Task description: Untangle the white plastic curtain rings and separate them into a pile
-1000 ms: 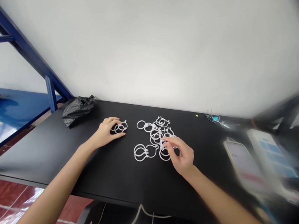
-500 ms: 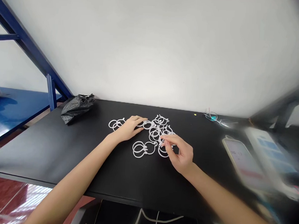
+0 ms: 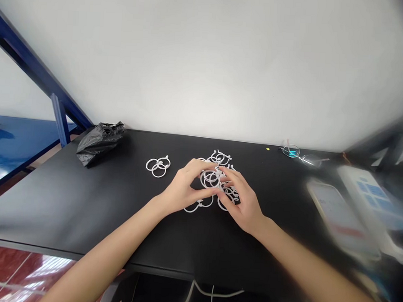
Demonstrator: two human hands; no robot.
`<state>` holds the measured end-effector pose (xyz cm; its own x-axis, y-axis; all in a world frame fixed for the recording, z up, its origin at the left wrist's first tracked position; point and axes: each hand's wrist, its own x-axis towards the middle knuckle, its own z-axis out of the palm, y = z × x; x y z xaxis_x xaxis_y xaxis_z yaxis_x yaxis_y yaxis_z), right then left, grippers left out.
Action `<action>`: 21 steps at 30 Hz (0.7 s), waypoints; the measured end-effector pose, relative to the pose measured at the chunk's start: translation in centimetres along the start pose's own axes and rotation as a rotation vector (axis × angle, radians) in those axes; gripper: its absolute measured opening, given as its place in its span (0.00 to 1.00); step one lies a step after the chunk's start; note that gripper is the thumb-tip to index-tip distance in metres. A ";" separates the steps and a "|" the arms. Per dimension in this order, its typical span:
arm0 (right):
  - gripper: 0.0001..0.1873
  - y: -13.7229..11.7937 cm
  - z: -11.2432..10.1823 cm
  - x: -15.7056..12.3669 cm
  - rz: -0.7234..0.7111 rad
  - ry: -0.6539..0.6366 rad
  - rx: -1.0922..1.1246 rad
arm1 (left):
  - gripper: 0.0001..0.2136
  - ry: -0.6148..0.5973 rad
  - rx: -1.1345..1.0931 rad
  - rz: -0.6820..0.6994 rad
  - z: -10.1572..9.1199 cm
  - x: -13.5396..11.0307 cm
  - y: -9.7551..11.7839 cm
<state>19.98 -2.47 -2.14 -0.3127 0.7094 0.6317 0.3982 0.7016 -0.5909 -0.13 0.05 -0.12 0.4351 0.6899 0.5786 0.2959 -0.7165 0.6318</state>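
Lying between left hand [image 3: 183, 187] and right hand [image 3: 246, 202]: white rings [image 3: 211, 179].

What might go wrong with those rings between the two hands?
The overlapping thin white rings have small knobbed ends that may snag, so moving one could drag others. The left hand and right hand sit close together and might get in each other's way.

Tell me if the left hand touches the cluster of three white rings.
Apart. The head view shows a strip of black tabletop between the left hand and the three white rings.
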 end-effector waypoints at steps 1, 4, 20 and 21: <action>0.25 -0.1 -0.1 0.0 -0.001 0.001 0.004 | 0.22 0.000 -0.034 0.005 0.2 0.0 0.3; 0.17 -0.3 -0.4 0.2 -0.003 0.072 0.037 | 0.22 0.005 -0.144 -0.036 0.7 -0.1 0.7; 0.14 -0.8 0.2 -0.2 -0.116 0.205 0.039 | 0.24 0.049 -0.115 0.097 1.7 -1.2 0.4; 0.15 -1.0 0.3 -0.2 -0.153 0.209 0.038 | 0.25 0.054 -0.081 0.122 1.8 -1.3 0.3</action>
<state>19.38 -3.32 -1.81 -0.1799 0.5688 0.8026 0.3258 0.8043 -0.4970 0.96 -1.26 -1.60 0.4171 0.6042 0.6789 0.1730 -0.7861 0.5934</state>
